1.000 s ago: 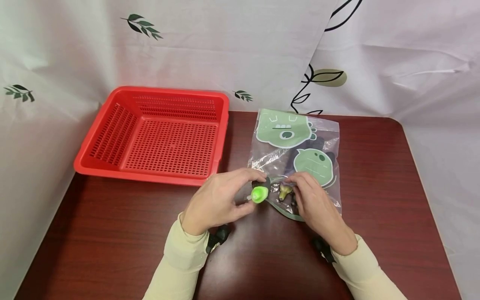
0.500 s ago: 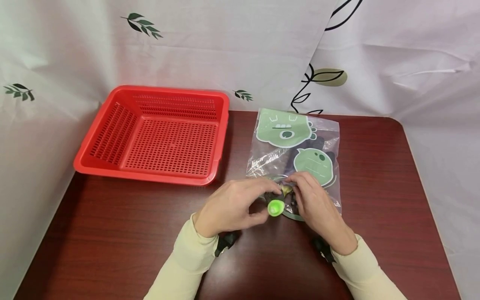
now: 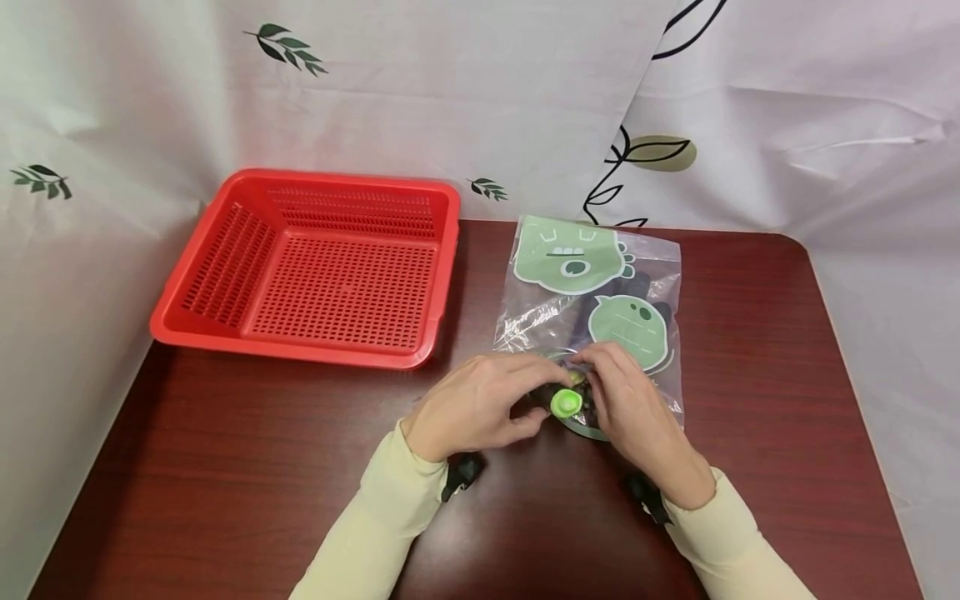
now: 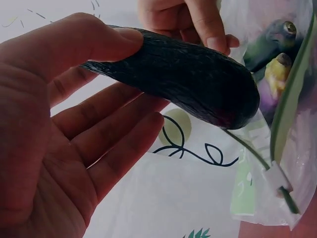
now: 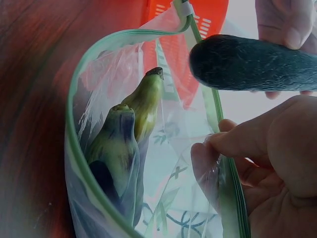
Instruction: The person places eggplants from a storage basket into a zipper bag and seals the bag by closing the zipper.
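My left hand holds a dark eggplant, its thumb on one side and fingers on the other. The eggplant's bright green end faces up in the head view. Its rounded dark end points at the mouth of a clear zip bag in the right wrist view. My right hand pinches one edge of that mouth, which stands apart. Inside the bag lie a greenish-purple eggplant and a yellow-green one. My right fingers partly hide the bag's opening from the head view.
A red perforated basket stands at the back left of the dark wooden table. Green cartoon faces are printed on the bag. White patterned cloth rises behind the table and along its sides.
My left hand has moved right with the eggplant, up to the bag's mouth. The eggplant's green end now faces upward more squarely. My right hand stays at the bag's edge.
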Demonstrator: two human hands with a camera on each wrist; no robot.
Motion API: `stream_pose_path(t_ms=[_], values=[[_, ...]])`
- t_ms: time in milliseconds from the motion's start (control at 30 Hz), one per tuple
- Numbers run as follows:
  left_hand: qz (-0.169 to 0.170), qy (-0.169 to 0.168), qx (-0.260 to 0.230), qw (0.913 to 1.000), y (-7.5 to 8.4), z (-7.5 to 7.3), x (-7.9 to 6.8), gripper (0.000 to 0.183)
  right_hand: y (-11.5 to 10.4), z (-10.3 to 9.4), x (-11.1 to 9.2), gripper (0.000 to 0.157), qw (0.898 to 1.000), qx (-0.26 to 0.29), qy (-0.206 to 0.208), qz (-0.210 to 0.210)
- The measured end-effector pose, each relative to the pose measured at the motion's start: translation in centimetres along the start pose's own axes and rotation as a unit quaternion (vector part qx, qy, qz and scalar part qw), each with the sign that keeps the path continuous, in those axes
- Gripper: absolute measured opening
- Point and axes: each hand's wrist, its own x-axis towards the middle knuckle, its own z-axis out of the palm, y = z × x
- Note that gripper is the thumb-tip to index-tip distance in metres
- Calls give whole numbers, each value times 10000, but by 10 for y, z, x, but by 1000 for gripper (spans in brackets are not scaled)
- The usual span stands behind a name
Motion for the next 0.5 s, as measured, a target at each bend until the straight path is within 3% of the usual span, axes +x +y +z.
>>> stream_pose_path(t_ms=[500], values=[[28,-280,559,9980,-8,11,2,39,-1,-1,0,31,10000,1,14,-23]])
